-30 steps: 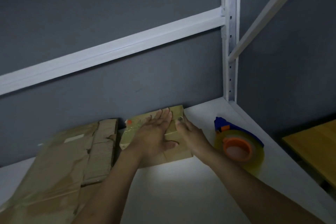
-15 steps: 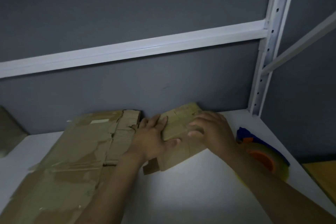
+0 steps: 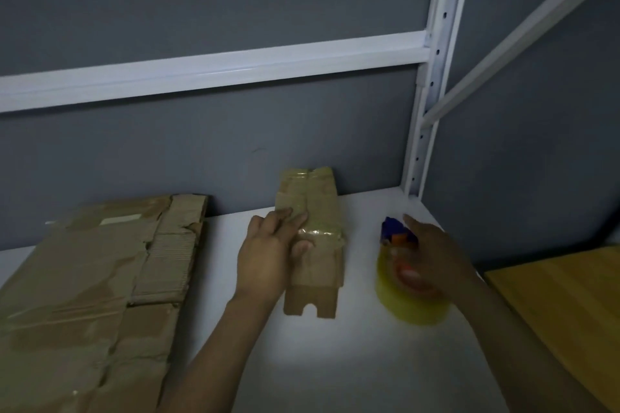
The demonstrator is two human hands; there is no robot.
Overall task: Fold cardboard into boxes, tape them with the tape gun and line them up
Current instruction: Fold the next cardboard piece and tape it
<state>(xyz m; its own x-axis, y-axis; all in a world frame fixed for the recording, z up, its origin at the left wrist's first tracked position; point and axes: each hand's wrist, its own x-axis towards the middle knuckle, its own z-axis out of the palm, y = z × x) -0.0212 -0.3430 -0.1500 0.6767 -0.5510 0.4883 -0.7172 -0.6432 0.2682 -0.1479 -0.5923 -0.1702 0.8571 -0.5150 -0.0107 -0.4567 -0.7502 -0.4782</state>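
Left grip (image 3: 268, 255), fingers straight, is pressing flat cardboard (image 3: 318, 204) by the shelf (image 3: 335, 362) back edge; right grip (image 3: 432, 258) is covering the tape gun (image 3: 409, 305), closure unclear. No box is standing yet.

A small flattened cardboard box (image 3: 315, 211), brown and banded with glossy tape, lies lengthwise at the far middle of the white shelf (image 3: 335, 362). Its far end is up against the grey wall and its notched flaps point near. A larger flattened cardboard sheet (image 3: 94, 278), creased and taped, lies to the left. The tape gun (image 3: 396, 282), blue and orange with a yellowish clear roll, lies to the right, blurred.
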